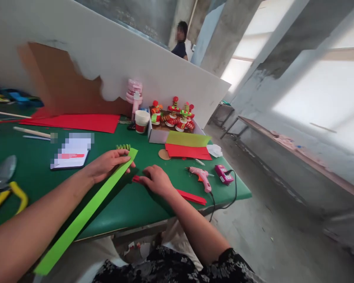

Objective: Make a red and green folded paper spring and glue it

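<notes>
My left hand [110, 165] pinches a long bright-green paper strip [91, 202] near its upper end. The strip slants down past my forearm and over the table edge. Just beyond those fingers sits a small green folded paper spring [123, 147]. My right hand [157, 180] is low over the table, fingers curled, with a small red paper piece [136, 179] at its thumb and fingertips. A red paper strip [192, 197] lies behind the right wrist; whether it joins the red piece is hidden. To the right rests a pink glue gun [201, 177].
A white box [157, 135] holds several paper figures, beside stacked paper cups [141, 121]. Red sheets [97, 122], a phone [72, 151] and yellow-handled scissors [10, 192] lie leftward. A purple box [224, 174] with a cable stands near the right edge. A person [180, 43] is behind the partition.
</notes>
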Motion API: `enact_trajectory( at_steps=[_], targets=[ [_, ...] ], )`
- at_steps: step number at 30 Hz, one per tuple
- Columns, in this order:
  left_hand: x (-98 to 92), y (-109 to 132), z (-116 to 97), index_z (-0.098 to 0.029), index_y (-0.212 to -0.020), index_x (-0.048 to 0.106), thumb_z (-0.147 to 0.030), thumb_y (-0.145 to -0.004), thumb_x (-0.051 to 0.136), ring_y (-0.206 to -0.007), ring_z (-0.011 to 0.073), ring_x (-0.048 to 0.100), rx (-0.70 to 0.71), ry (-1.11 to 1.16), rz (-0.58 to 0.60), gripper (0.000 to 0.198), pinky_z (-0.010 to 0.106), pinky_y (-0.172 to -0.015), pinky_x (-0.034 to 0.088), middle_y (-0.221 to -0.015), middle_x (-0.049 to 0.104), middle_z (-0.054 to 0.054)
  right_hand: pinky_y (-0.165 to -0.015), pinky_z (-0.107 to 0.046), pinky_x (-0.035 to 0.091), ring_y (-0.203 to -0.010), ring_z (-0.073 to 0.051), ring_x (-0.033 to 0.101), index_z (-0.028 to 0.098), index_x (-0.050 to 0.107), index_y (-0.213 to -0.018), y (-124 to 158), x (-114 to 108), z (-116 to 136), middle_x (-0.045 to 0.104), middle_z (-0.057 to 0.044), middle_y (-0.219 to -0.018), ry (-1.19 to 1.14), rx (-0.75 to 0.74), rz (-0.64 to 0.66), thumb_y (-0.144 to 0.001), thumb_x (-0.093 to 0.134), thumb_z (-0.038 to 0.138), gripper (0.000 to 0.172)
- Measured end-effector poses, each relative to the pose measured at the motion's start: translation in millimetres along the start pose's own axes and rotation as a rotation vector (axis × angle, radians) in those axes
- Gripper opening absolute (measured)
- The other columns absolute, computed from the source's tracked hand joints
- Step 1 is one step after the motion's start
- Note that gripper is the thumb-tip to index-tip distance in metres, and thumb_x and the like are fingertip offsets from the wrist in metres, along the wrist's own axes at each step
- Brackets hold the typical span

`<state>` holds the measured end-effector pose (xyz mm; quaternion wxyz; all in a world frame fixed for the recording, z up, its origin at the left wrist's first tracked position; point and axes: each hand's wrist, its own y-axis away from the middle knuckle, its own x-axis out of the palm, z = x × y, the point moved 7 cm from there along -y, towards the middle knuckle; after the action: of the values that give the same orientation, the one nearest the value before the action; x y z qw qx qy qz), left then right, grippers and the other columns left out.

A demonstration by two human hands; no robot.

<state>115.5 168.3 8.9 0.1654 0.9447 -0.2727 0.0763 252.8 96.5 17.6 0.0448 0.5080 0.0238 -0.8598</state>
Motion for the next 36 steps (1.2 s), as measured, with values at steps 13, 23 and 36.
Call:
enact_trajectory(
  at_steps=[13,23,36],
  targets=[
    [-4.2,-7.7,4.8,-0.019,-0.086,0.055,-0.032,-0.072,0.078,-0.056,0.0128,0.063,0.000,-0.010,0.027,0.030,0.025,-0.058,0.053,-0.072,0.073,0.004,-0.070,-0.028,0.036,-0.085,-0.019,0.057,0.021,0.062,-0.091,1.1,3.8,-2.0,0.063,-0.003,-0.091,0.087,0.135,0.023,-0.086,0.072,0.031,0.015],
    [-0.9,-5.7,5.6,-0.019,-0.083,0.057,-0.037,-0.068,0.079,-0.055,0.0146,0.063,0.003,-0.075,0.032,0.031,0.027,-0.058,0.052,-0.071,0.072,0.002,-0.062,-0.025,0.034,-0.071,-0.015,0.057,0.023,0.056,-0.076,9.9,2.9,1.1,0.062,0.003,-0.073,-0.157,0.191,-0.014,-0.081,0.069,0.015,0.016],
    [22.5,0.1,9.1,-0.018,-0.087,0.055,-0.046,-0.064,0.080,-0.057,0.0155,0.065,-0.030,-0.148,0.125,0.044,0.024,-0.054,0.046,-0.073,0.075,0.004,-0.049,-0.021,0.044,-0.046,-0.010,0.054,0.022,0.057,-0.082,2.7,-30.7,-18.9,0.058,0.007,-0.058,-0.885,0.209,-0.192,-0.077,0.064,0.027,0.011]
  ],
)
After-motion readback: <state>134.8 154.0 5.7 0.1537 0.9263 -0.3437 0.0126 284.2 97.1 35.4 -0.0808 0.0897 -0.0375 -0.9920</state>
